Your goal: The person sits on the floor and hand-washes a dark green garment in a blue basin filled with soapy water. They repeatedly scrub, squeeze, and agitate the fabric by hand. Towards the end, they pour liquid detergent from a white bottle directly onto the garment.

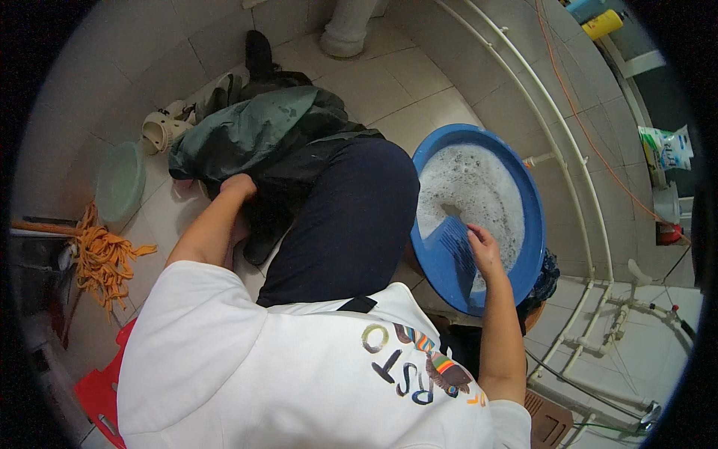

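Note:
My right hand (485,247) is over a round blue basin (535,217) of foamy water (475,179), its fingers bent round the edge of a blue ribbed washboard (451,251). The board slopes into the suds at the basin's near side. On my left, a dark green, wet-looking waterproof garment (258,123) lies bunched against my dark-trousered knee (359,194). My left hand (239,185) is down at the garment's near edge, touching it; its fingers are mostly hidden.
Pale clogs (161,131) and a light green bowl (121,182) are at the far left, near an orange string mop (108,254). A red plastic stool (101,393) is at lower left. White pipes (565,172) run along the right wall. A dark bag (550,277) sits beside the basin.

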The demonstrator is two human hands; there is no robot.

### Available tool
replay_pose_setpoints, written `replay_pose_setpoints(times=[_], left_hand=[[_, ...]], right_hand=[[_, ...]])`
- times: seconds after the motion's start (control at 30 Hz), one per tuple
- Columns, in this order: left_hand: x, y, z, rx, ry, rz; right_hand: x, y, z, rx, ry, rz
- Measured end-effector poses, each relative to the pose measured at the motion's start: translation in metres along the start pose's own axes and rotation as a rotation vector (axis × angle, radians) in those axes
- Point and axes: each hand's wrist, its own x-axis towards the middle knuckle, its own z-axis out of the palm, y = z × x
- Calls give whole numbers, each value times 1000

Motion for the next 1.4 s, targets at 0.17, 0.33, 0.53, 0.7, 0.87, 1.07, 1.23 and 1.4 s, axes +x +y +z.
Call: replay_pose_setpoints(times=[0.17, 0.33, 0.53, 0.7, 0.87, 1.07, 1.23, 1.4], left_hand=[[-27, 21, -49, -904, 50, 14], [-58, 76, -123, -2020, -393, 454], [-178, 129, -229, -1795, 76, 1224], [-249, 161, -311, -1409, -216, 1979], [-359, 221, -319, -1511, 1, 1937], [-452, 283, -266, -1382, -296, 2059], [-436, 329, -161, -954, 93, 1975], [-391, 329, -21, -329, 107, 1981]], right_hand=[[-17, -10, -22, -23, 28, -14], [-26, 14, -51, 62, 86, -42], [-33, 24, -73, 35, 145, -56], [-29, -7, -81, 115, 202, -172], [-33, -22, -91, 132, 237, -242], [-47, -36, -107, 364, 246, -190], [-69, -53, -119, 957, 92, -52], [-70, -40, -116, 1179, 150, -7]])
